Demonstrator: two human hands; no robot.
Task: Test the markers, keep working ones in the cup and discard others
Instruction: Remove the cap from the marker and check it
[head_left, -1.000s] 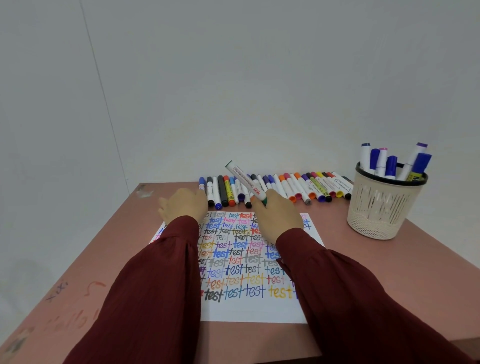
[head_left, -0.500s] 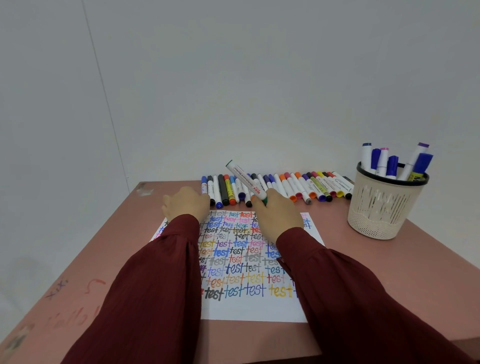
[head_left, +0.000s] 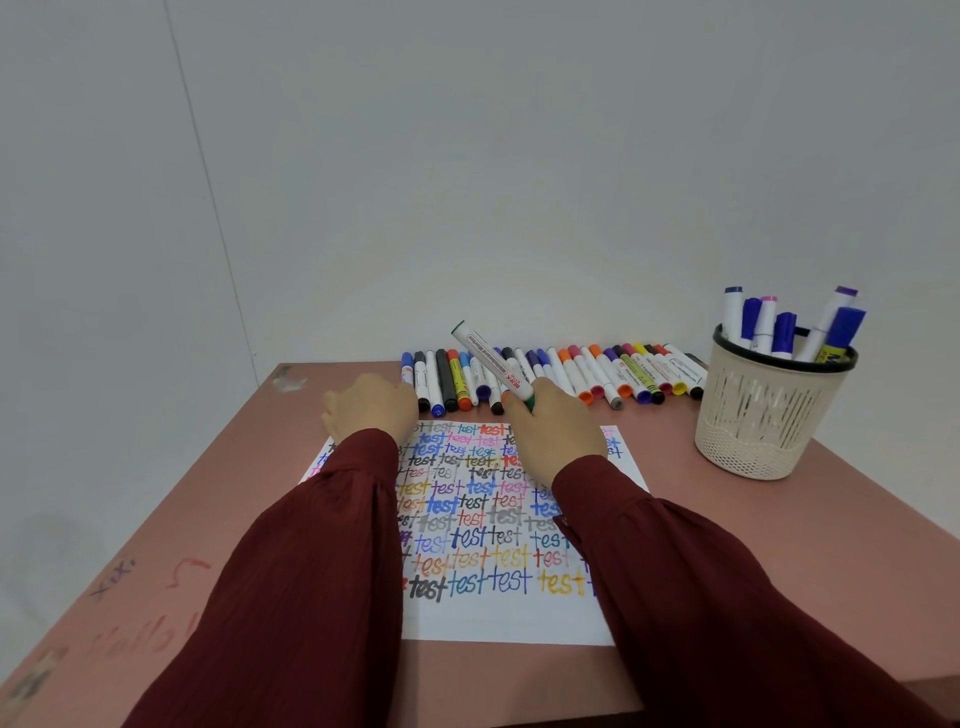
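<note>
My right hand (head_left: 553, 436) grips a white marker with green ends (head_left: 491, 364), tilted up and to the left, its lower end down at the top edge of the paper (head_left: 498, 618). The sheet is covered with the word "test" in many colours. My left hand (head_left: 371, 408) rests on the paper's top left corner with its fingers hidden beneath it. A row of capped markers (head_left: 597, 371) lies side by side just behind the paper. At the right stands a beige mesh cup (head_left: 763, 415) with several markers (head_left: 779, 327) upright in it.
The pink table (head_left: 779, 545) meets a white wall right behind the marker row. Its left edge runs close to my left sleeve, and old scribbles mark the surface at the front left.
</note>
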